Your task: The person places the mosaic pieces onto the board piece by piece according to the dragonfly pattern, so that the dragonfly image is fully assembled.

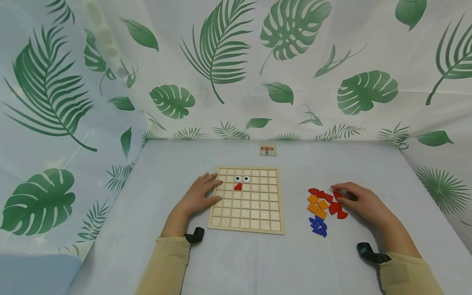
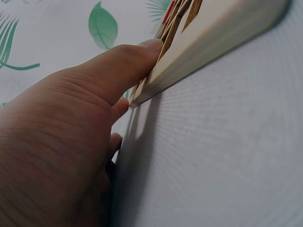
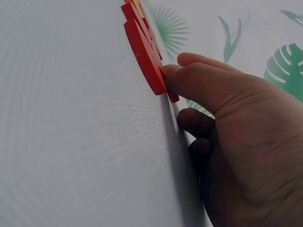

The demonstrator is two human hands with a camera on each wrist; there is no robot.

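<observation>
A square wooden grid board (image 1: 254, 213) lies on the table in front of me. Two round eye pieces (image 1: 242, 179) and one red quarter-circle piece (image 1: 238, 187) sit in its cells. My left hand (image 1: 197, 196) rests at the board's left side, fingers spread; in the left wrist view its thumb (image 2: 128, 66) touches the rim. To the right is a cluster of red pieces (image 1: 334, 207). My right hand (image 1: 363, 200) is at their far right, with thumb and forefinger apart around a red curved piece (image 1: 337, 196). In the right wrist view, the thumb (image 3: 194, 82) touches the red pieces.
Orange square pieces (image 1: 313, 207) and blue pieces (image 1: 318, 226) lie beside the red ones. A small pattern card (image 1: 268, 149) is near the table's back edge. A leaf-printed curtain (image 1: 228, 94) hangs behind and at both sides.
</observation>
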